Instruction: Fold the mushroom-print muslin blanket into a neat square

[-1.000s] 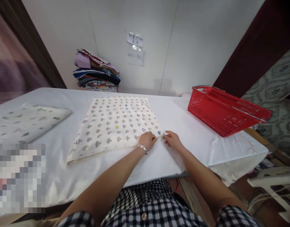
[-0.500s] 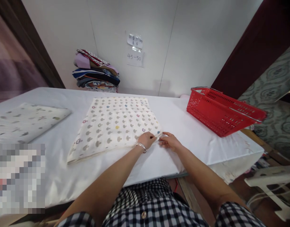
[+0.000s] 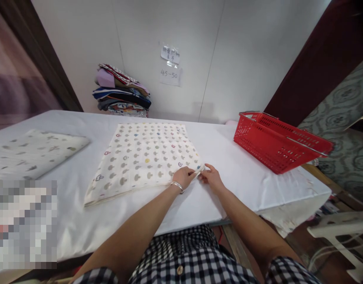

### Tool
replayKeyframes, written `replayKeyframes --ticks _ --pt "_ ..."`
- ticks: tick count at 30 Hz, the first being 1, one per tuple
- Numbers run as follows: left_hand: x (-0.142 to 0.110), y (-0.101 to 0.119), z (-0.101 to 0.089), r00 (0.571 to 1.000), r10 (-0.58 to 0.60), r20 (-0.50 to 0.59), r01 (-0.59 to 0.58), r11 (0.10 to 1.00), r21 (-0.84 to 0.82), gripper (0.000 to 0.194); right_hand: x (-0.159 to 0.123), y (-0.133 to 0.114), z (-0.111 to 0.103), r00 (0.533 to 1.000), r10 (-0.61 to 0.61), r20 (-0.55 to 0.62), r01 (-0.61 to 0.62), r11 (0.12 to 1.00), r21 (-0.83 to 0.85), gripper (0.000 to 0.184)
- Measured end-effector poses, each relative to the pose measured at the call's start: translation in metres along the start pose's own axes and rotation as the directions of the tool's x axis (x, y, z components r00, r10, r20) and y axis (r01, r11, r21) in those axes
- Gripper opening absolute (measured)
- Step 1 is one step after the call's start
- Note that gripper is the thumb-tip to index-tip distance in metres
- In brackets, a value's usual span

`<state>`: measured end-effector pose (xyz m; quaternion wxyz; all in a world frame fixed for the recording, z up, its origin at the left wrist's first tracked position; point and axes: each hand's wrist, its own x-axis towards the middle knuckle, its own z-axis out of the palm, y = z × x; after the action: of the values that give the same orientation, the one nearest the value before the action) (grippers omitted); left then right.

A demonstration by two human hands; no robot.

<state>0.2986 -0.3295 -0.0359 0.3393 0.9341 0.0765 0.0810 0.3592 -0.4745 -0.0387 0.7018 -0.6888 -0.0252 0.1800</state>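
Note:
A cream cloth (image 3: pixel 148 152) with grey mushroom prints and a few coloured ones lies folded and flat on the white-covered table (image 3: pixel 219 146). At its near right corner, my left hand (image 3: pixel 183 177) is closed on the edge, with a silver bracelet at the wrist. Just to the right, my right hand (image 3: pixel 212 178) pinches the tip of the same corner between thumb and fingers. The corner is slightly raised between both hands. Part of the fingertips is hidden by the fabric.
To the right stands a red basket (image 3: pixel 276 144) with metal handles. Another folded cloth (image 3: pixel 45 152) with leaf-like prints lies at the left. Against the wall is a stack of folded fabrics (image 3: pixel 122 92). A white plastic stool (image 3: pixel 341 228) is at the lower right.
My right hand has moved slightly left, closing in on the cloth's corner and my left hand. The cloth otherwise lies as before; the view has shifted slightly.

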Motion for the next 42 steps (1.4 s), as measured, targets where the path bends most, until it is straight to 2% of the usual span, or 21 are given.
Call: replayKeyframes --ticks 3,8,18,22,25,26,28,31,34,36,38,40,42 --pt "-0.002 0.002 -0.001 0.999 0.041 -0.008 -0.041 0.999 0.004 0.026 0.001 0.003 0.002 0.997 -0.073 -0.012 0.073 0.997 -0.009 0.065" --pt "-0.005 0.007 -0.001 0.989 0.144 -0.013 -0.142 0.985 0.102 0.024 -0.003 0.006 0.005 0.979 -0.202 -0.027 0.203 0.979 0.014 0.063" --pt "-0.013 0.015 0.004 0.969 0.247 -0.004 -0.231 0.912 0.340 0.022 -0.005 0.008 0.005 0.976 -0.218 -0.020 0.219 0.975 0.032 0.058" --pt "-0.012 0.018 0.002 0.974 0.227 0.021 -0.215 0.888 0.406 0.018 -0.002 0.012 0.003 0.964 -0.266 -0.003 0.266 0.964 -0.019 0.054" --pt "-0.010 0.020 -0.003 0.973 0.228 0.021 -0.216 0.886 0.411 0.020 -0.001 0.011 -0.003 0.925 -0.378 0.043 0.379 0.909 -0.172 0.049" --pt "-0.009 0.021 -0.005 0.972 0.235 0.022 -0.222 0.883 0.413 0.020 0.000 0.008 -0.006 0.899 -0.428 0.093 0.436 0.858 -0.270 0.048" --pt "-0.008 0.022 -0.009 0.969 0.247 0.027 -0.235 0.876 0.421 0.021 -0.001 -0.001 -0.011 0.845 -0.470 0.257 0.532 0.680 -0.505 0.050" --pt "-0.007 0.024 -0.012 0.968 0.248 0.031 -0.238 0.876 0.420 0.022 -0.003 -0.021 -0.015 0.813 -0.368 0.450 0.565 0.314 -0.763 0.048" --pt "-0.006 0.025 -0.014 0.972 0.234 0.026 -0.223 0.883 0.412 0.023 -0.002 -0.040 -0.011 0.807 -0.287 0.516 0.549 0.043 -0.835 0.032" --pt "-0.007 0.024 -0.015 0.974 0.224 0.021 -0.212 0.884 0.416 0.023 -0.001 -0.049 -0.007 0.791 -0.244 0.561 0.558 -0.088 -0.825 0.024" --pt "-0.007 0.023 -0.016 0.977 0.212 0.020 -0.201 0.888 0.414 0.023 0.001 -0.056 -0.004 0.756 -0.222 0.617 0.586 -0.193 -0.787 0.021" --pt "-0.006 0.022 -0.017 0.980 0.199 0.020 -0.189 0.895 0.404 0.023 0.002 -0.060 -0.002 0.688 -0.223 0.691 0.639 -0.266 -0.722 0.018" --pt "-0.005 0.021 -0.018 0.981 0.193 0.015 -0.183 0.901 0.394 0.024 0.004 -0.061 -0.002 0.613 -0.226 0.757 0.697 -0.296 -0.653 0.017"
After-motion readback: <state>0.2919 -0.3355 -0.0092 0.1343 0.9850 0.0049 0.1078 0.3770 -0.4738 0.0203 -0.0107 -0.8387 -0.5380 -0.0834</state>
